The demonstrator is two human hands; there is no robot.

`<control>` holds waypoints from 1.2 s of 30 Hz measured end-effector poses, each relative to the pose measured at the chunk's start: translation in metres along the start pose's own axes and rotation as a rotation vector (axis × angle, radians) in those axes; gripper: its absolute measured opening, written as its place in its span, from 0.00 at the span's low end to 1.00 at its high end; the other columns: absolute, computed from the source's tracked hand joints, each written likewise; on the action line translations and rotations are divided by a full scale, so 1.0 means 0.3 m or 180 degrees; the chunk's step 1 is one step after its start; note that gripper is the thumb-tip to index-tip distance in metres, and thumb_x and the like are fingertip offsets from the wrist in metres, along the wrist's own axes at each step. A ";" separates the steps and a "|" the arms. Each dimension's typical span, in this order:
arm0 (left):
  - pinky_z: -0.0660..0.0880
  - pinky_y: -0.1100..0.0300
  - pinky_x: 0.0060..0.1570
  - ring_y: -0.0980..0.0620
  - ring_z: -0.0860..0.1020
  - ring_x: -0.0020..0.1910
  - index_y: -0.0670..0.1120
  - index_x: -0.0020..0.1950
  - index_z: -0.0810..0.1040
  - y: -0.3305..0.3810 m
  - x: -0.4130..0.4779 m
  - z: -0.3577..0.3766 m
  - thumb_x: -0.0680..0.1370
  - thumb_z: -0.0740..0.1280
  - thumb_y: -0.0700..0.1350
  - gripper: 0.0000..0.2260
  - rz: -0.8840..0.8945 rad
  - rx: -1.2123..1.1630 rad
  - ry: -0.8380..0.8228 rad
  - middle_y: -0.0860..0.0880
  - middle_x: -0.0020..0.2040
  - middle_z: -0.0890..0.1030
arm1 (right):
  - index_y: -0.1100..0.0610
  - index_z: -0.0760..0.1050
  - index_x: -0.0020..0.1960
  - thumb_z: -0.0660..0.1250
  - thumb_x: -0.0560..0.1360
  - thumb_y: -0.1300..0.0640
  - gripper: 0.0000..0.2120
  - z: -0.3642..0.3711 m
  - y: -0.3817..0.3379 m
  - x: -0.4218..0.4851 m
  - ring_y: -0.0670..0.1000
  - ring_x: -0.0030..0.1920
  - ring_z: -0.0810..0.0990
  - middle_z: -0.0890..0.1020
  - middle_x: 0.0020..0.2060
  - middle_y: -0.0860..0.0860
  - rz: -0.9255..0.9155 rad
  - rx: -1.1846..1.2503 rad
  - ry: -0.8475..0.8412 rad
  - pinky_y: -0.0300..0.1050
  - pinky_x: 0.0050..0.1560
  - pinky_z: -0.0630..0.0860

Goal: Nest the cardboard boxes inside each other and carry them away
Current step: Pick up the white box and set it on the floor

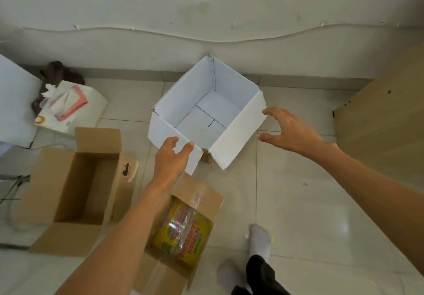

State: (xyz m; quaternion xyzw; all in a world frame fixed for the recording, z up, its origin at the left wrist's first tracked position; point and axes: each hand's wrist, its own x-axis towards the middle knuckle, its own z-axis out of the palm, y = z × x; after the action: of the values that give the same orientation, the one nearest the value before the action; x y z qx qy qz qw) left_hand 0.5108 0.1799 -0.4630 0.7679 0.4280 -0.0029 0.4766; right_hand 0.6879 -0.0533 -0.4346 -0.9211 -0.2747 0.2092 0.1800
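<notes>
White box (206, 111) sits open on floor near wall. Left hand (171, 157) touches near flap, grip loose; right hand (291, 129) spread open beside right flap. Opposite flaps best pinched evenly, box kept level.

We can read very little here. The only lettering that shows stands on the yellow plastic-wrapped package (183, 235) inside the small open cardboard box (204, 199) at the lower centre of the frame: red capital letters running sideways along the wrapper, too warped by glare and folds for us to spell out with confidence. The tissue pack (68, 108) at the upper left carries a small round orange emblem near its corner, but we make out no words on it. We find no other print, numbers or signs.
</notes>
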 end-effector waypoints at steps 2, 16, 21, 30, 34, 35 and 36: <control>0.66 0.59 0.55 0.48 0.72 0.64 0.47 0.70 0.68 -0.033 0.086 0.067 0.74 0.67 0.58 0.28 -0.0099 -0.0030 0.0004 0.46 0.69 0.71 | 0.49 0.62 0.70 0.68 0.70 0.41 0.32 0.041 0.058 0.084 0.55 0.65 0.72 0.70 0.69 0.51 0.0021 -0.0043 0.0045 0.54 0.60 0.72; 0.55 0.45 0.71 0.44 0.49 0.77 0.46 0.77 0.39 -0.363 0.624 0.580 0.76 0.67 0.52 0.42 -0.0667 -0.0235 0.0785 0.44 0.78 0.41 | 0.47 0.60 0.71 0.69 0.69 0.40 0.35 0.433 0.434 0.763 0.58 0.68 0.68 0.60 0.74 0.54 -0.0435 -0.0543 0.0266 0.58 0.64 0.69; 0.49 0.60 0.71 0.49 0.43 0.77 0.47 0.76 0.35 -0.429 0.697 0.676 0.75 0.60 0.34 0.40 -0.0329 -0.0526 0.1336 0.48 0.78 0.37 | 0.45 0.59 0.73 0.61 0.66 0.29 0.40 0.490 0.521 0.928 0.57 0.76 0.52 0.53 0.77 0.56 -0.0700 -0.1015 0.0280 0.64 0.73 0.46; 0.62 0.51 0.71 0.49 0.60 0.74 0.52 0.77 0.42 -0.485 0.792 0.668 0.72 0.58 0.29 0.41 0.0052 -0.1090 0.1730 0.50 0.78 0.53 | 0.49 0.70 0.63 0.40 0.57 0.18 0.50 0.560 0.618 1.022 0.55 0.75 0.55 0.73 0.65 0.53 -0.1158 -0.1674 0.0576 0.60 0.72 0.49; 0.74 0.59 0.46 0.48 0.77 0.52 0.49 0.76 0.54 -0.476 0.838 0.615 0.71 0.58 0.30 0.36 0.0086 -0.1217 0.1908 0.44 0.68 0.71 | 0.50 0.71 0.62 0.37 0.59 0.19 0.49 0.591 0.619 1.006 0.56 0.65 0.69 0.77 0.57 0.54 -0.1218 -0.1853 0.0802 0.58 0.72 0.53; 0.72 0.61 0.39 0.49 0.77 0.47 0.48 0.74 0.58 -0.476 0.852 0.599 0.70 0.58 0.30 0.33 0.0107 -0.1210 0.1915 0.44 0.64 0.74 | 0.50 0.71 0.61 0.38 0.60 0.20 0.48 0.600 0.619 1.000 0.56 0.62 0.70 0.77 0.56 0.53 -0.1221 -0.1843 0.0841 0.57 0.71 0.55; 0.70 0.63 0.35 0.49 0.77 0.44 0.48 0.72 0.62 -0.480 0.866 0.584 0.70 0.59 0.31 0.31 0.0151 -0.1182 0.1910 0.45 0.60 0.77 | 0.50 0.71 0.61 0.39 0.60 0.20 0.47 0.610 0.619 0.994 0.56 0.60 0.71 0.77 0.54 0.53 -0.1217 -0.1827 0.0881 0.56 0.70 0.57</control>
State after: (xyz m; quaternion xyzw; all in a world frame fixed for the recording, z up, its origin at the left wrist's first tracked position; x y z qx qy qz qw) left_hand 0.6511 0.2471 -0.7706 0.6445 0.5242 0.3119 0.4611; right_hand 0.9063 0.0141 -0.7581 -0.8857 -0.4623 -0.0403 -0.0143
